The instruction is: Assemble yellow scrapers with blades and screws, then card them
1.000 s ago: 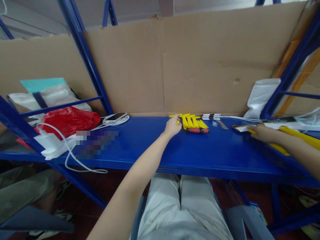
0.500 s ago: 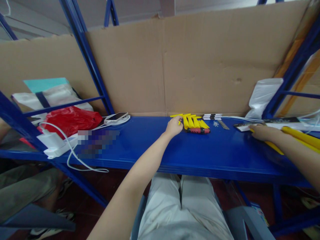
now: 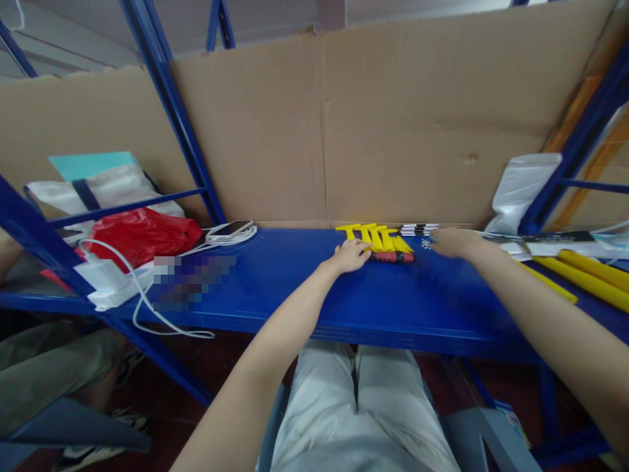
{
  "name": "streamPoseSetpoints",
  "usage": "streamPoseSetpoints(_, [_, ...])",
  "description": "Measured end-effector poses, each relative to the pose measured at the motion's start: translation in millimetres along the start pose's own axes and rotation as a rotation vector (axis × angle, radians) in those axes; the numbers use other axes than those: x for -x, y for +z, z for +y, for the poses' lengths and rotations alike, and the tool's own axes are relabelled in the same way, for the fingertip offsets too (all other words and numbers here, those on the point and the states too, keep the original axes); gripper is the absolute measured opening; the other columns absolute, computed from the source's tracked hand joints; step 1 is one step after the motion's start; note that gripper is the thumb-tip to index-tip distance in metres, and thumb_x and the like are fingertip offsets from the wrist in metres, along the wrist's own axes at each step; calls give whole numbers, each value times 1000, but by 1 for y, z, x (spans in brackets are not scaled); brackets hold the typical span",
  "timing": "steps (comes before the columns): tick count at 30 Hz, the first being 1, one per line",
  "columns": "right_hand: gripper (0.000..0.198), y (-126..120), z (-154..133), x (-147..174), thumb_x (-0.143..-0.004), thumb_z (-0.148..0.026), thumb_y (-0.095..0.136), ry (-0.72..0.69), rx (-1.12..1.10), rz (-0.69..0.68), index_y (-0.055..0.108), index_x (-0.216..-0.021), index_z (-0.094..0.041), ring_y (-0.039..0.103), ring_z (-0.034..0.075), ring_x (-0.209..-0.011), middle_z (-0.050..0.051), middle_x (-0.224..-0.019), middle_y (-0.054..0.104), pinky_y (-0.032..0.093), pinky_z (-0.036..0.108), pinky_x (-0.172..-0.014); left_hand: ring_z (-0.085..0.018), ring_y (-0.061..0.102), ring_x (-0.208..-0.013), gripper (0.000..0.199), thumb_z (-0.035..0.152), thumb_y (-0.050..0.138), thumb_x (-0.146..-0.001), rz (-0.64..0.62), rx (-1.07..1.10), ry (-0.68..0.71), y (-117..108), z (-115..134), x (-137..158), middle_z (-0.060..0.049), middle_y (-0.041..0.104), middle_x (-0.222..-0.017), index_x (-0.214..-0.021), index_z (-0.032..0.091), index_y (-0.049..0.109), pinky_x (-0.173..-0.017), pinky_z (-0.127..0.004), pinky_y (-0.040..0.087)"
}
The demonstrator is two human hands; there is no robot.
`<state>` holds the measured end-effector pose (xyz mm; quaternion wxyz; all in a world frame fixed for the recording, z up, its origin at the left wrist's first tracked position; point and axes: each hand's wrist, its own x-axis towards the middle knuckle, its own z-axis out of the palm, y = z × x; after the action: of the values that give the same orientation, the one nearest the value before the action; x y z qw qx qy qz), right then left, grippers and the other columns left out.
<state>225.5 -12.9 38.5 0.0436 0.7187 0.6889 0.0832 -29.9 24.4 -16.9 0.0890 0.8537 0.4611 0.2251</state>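
Observation:
Several yellow plastic T-shaped pieces (image 3: 376,237) lie in a row on the blue table, against the cardboard. A red-and-black screwdriver handle (image 3: 393,257) rests in front of them. My left hand (image 3: 351,255) lies on the table at the left end of the row, its fingers stretched toward the yellow stems and the handle. My right hand (image 3: 455,242) is over the small metal parts (image 3: 425,243), next to a stack of black-and-white strips (image 3: 417,229). Motion blurs its fingertips, and the flat metal strip is hidden under this hand.
Long yellow bars (image 3: 584,275) and a white-and-black package (image 3: 560,244) lie on the right. A clear plastic bag (image 3: 523,190) leans by the rack post. At left are a phone (image 3: 233,228) on coiled white cable, a red bag (image 3: 142,233) and a white power strip (image 3: 111,285).
My right hand has left the long yellow bar and package and moved left to the small metal parts. My left hand has come slightly nearer, its fingers less pinched.

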Motion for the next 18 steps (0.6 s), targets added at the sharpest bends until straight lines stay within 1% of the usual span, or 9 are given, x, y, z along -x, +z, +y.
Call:
streamPoseSetpoints(1, [46,-5,-10,-1,-87,-25,42,10,12,-31,54,-127,-7,58,31,-113,24,-127,57,45,40,-89,-27,42,-128,33,33,46,-89,-14,0,-9,-1,1,0,-5,54,-134,-118,32,62,-105,-52,32])
streamPoseSetpoints(3, [48,-13,-29,-2,-87,-26,42,-13,15,-34,51,-130,-8,56,31,-116,23,-128,56,45,40,-91,-28,40,-129,32,32,45,-90,-32,0,-24,-1,2,1,-5,53,-134,-117,32,62,-105,-53,31])
streamPoseSetpoints(5, [47,-17,-42,-3,-87,-25,42,-39,2,1,54,-129,-9,57,31,-115,23,-127,58,46,41,-91,-29,41,-129,32,31,45,-90,-25,-2,-36,-2,2,1,-6,54,-134,-117,31,62,-105,-54,32])
streamPoseSetpoints(8, [44,-12,-52,-5,-88,-25,40,-64,-31,85,57,-126,-9,59,31,-112,23,-121,61,47,42,-88,-29,42,-126,31,31,46,-89,-7,-24,-53,-2,0,1,-7,55,-132,-115,30,63,-104,-54,32])
streamPoseSetpoints(10, [43,-4,-51,-6,-88,-24,39,-73,-36,126,58,-124,-9,60,31,-111,22,-118,63,48,40,-87,-29,43,-125,30,31,45,-89,-4,-44,-58,-3,-1,2,-7,56,-131,-113,29,63,-104,-53,33])
streamPoseSetpoints(13, [41,8,-43,-8,-88,-25,40,-85,-48,145,62,-119,-12,61,28,-109,17,-116,65,48,37,-87,-31,44,-124,31,31,44,-89,13,-61,-74,-6,-3,2,-9,55,-131,-113,26,63,-102,-54,34])
streamPoseSetpoints(16, [37,14,-33,-8,-86,-25,43,-133,-141,157,66,-113,-15,63,24,-104,12,-113,68,47,32,-87,-33,47,-122,33,28,43,-88,27,-69,-123,-8,-6,3,-12,52,-134,-115,24,63,-100,-56,36])
streamPoseSetpoints(18, [35,15,-28,-8,-85,-23,44,-150,-202,171,68,-109,-15,65,23,-100,11,-110,69,48,30,-85,-33,50,-120,35,27,41,-89,24,-90,-158,-9,-9,3,-12,48,-138,-117,24,61,-100,-56,36])
